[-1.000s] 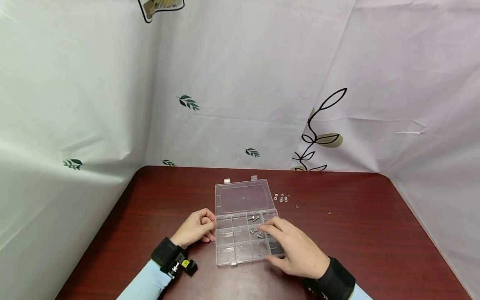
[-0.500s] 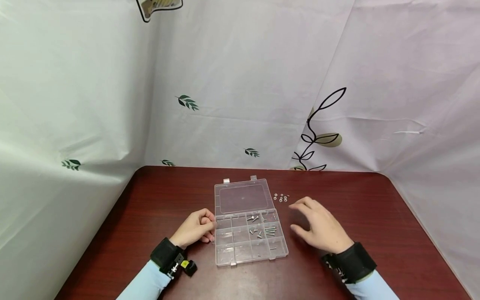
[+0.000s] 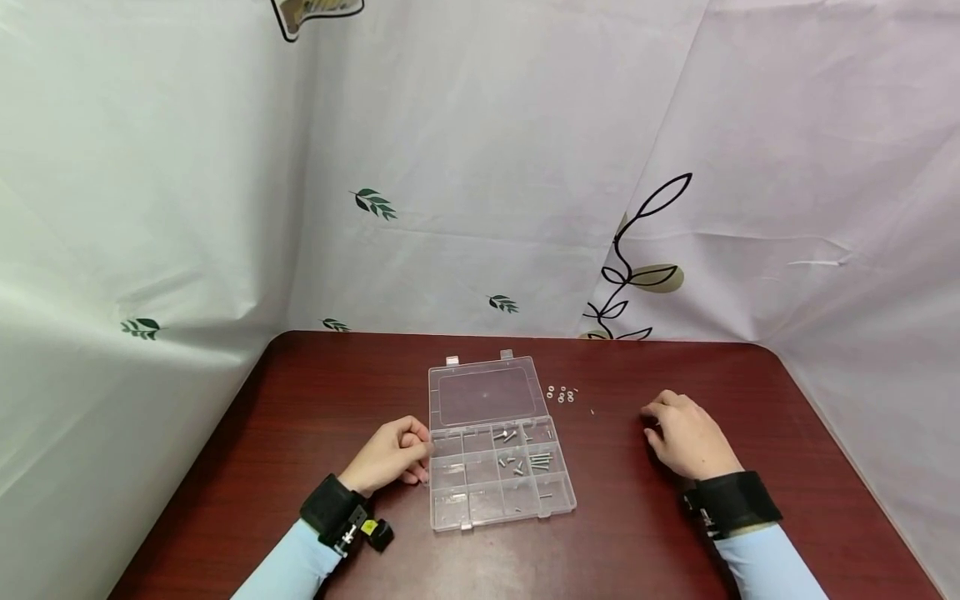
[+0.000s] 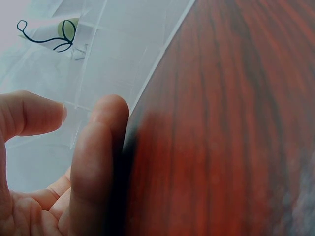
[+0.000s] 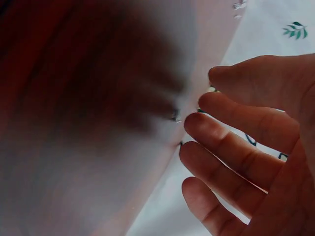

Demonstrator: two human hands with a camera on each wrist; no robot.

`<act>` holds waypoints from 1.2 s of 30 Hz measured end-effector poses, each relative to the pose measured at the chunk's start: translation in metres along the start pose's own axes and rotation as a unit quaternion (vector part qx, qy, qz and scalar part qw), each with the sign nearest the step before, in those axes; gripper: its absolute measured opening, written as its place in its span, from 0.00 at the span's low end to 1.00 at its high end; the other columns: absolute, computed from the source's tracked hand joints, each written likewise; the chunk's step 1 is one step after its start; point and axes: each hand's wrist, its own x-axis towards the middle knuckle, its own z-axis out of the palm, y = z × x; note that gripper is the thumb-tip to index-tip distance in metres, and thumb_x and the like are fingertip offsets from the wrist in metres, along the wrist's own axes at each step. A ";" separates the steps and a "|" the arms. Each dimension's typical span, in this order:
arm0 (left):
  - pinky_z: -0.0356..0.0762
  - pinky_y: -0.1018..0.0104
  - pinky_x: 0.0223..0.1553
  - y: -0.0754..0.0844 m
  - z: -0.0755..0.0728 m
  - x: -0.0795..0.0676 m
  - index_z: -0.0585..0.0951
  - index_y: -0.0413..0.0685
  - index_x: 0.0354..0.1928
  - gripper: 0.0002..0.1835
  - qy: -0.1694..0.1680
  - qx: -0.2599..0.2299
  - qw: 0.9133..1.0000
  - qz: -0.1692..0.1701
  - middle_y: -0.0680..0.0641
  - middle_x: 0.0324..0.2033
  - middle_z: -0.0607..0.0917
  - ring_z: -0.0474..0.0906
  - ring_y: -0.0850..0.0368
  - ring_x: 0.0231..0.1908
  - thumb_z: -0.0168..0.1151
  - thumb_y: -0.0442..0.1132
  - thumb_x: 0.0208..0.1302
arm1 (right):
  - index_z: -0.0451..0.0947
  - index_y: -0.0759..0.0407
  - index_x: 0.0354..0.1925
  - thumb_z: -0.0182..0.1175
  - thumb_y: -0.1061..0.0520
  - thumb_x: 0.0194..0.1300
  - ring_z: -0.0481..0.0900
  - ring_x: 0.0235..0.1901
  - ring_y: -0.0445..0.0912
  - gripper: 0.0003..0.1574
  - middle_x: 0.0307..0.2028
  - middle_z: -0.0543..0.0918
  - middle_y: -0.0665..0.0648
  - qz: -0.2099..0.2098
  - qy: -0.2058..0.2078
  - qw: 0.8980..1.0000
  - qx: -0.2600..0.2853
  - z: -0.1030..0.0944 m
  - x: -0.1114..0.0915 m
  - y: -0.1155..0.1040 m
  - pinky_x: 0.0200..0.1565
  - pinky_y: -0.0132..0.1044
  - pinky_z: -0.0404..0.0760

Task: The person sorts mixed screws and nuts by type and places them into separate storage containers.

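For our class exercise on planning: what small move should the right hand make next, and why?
The right hand should probably pinch the small part near its fingertips: that part lies loose, the fingers are apart, and the open box holds screws.

R hand (image 3: 692, 437): you've moved it off the box (image 3: 484, 473) to lower R of frame.
Long screws (image 3: 540, 461): uncovered, lower ctr.

The head view looks forward and down over the surface (image 3: 337, 392); each wrist view peers closely along the fingers (image 4: 92, 167), the left sharing the compartment box (image 3: 482, 477) with it, the right the leaf-printed backdrop (image 3: 480, 167).
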 end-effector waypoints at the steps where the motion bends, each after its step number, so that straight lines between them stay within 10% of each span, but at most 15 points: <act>1: 0.82 0.60 0.24 0.000 0.000 0.000 0.72 0.35 0.44 0.15 0.000 -0.001 1.000 -0.001 0.42 0.23 0.81 0.84 0.49 0.23 0.62 0.39 0.65 | 0.85 0.65 0.39 0.68 0.63 0.50 0.80 0.39 0.55 0.15 0.35 0.80 0.57 0.001 -0.001 1.000 0.000 0.000 0.000 0.001 0.44 0.50 0.79; 25: 0.82 0.61 0.24 -0.001 0.001 0.000 0.73 0.35 0.44 0.14 0.004 -0.002 1.000 -0.002 0.42 0.23 0.81 0.83 0.49 0.23 0.63 0.38 0.64 | 0.69 0.50 0.17 0.62 0.66 0.38 0.66 0.19 0.44 0.14 0.17 0.69 0.46 0.073 -0.067 0.995 0.017 0.000 -0.003 -0.010 0.23 0.40 0.68; 36: 0.82 0.60 0.25 0.001 0.001 -0.001 0.73 0.35 0.44 0.14 0.003 -0.002 1.000 -0.003 0.42 0.23 0.81 0.84 0.49 0.23 0.62 0.38 0.65 | 0.64 0.44 0.17 0.60 0.63 0.34 0.63 0.18 0.39 0.17 0.16 0.64 0.41 0.028 -0.053 0.996 0.065 0.003 0.006 -0.052 0.21 0.34 0.64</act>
